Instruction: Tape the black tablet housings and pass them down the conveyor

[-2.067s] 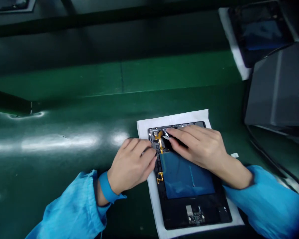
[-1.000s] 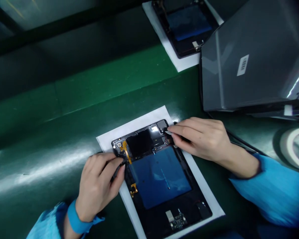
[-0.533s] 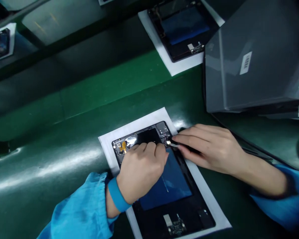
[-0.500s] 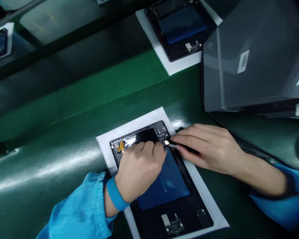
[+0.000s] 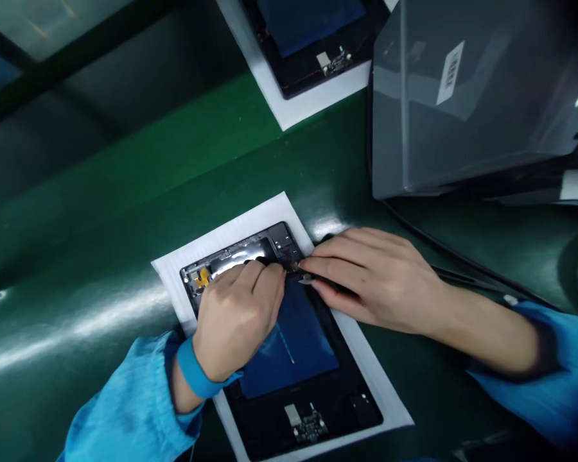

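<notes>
An opened tablet point(image 5: 270, 410) lies on a white sheet point(image 5: 366, 359), its blue battery panel point(image 5: 303, 346) and small circuit board point(image 5: 311, 425) exposed. My left hand point(image 5: 238, 311) is closed over the tablet's upper part, fingers curled down. Its fingertips, and whatever they may hold, are hidden. From the right, my right hand point(image 5: 376, 276) reaches to the tablet's upper right edge, thumb and fingers pinched around a thin tool with a pale pointed tip point(image 5: 306, 280). That tip is beside the left fingertips. An orange flex cable point(image 5: 201, 278) shows left of my left hand.
A second opened tablet point(image 5: 298, 70) on a white sheet point(image 5: 282, 115) lies farther back. The large grey housing point(image 5: 424, 122) with a barcode label point(image 5: 451, 73) stands at right, a black cable point(image 5: 443, 247) running below it. The bench surface point(image 5: 101, 256) is glossy green.
The view has shifted, so most things sit farther left and higher. Both hands stay at the tablet's upper part. The pale square by the right fingertips is now mostly covered.
</notes>
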